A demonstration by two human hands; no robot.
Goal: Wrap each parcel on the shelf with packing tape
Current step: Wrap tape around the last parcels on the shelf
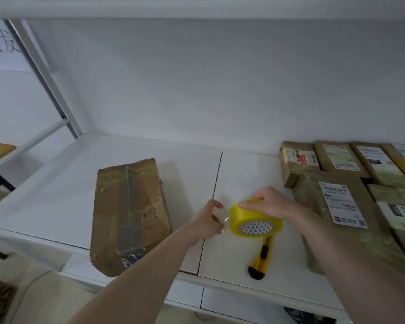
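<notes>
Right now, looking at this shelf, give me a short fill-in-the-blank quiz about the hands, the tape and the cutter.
1. The right hand grips the roll of ____ packing tape.
2. The left hand pinches the tape's loose ____.
3. The utility knife lies on the shelf just ____ the roll.
4. The brown parcel lies to the ____ of both hands.

Missing words: yellow; end; below; left

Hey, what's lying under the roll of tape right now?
A yellow utility knife lies on the white shelf just below the tape roll, which the right hand holds. The roll covers the knife's blade tip.
</notes>
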